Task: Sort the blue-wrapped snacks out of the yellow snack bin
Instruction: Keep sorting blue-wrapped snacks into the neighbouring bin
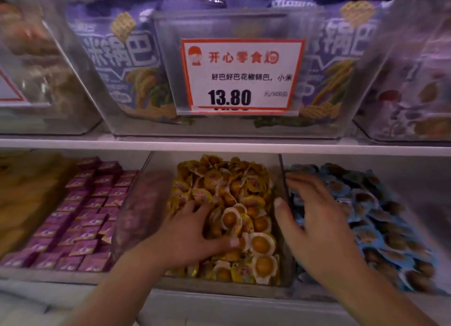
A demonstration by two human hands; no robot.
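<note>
Left hand (195, 230) lies spread flat on the yellow snacks (234, 194); right hand (314, 218), fingers loosely open, hovers at 3 o'clock over the blue-wrapped snacks (380, 218). No blue strays visible.

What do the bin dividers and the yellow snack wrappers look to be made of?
Bin divider: apparently clear rigid plastic, since the snacks show through it. Yellow snack wrappers: likely thin glossy plastic film, crinkled at the edges, with clear windows showing round contents.
</note>
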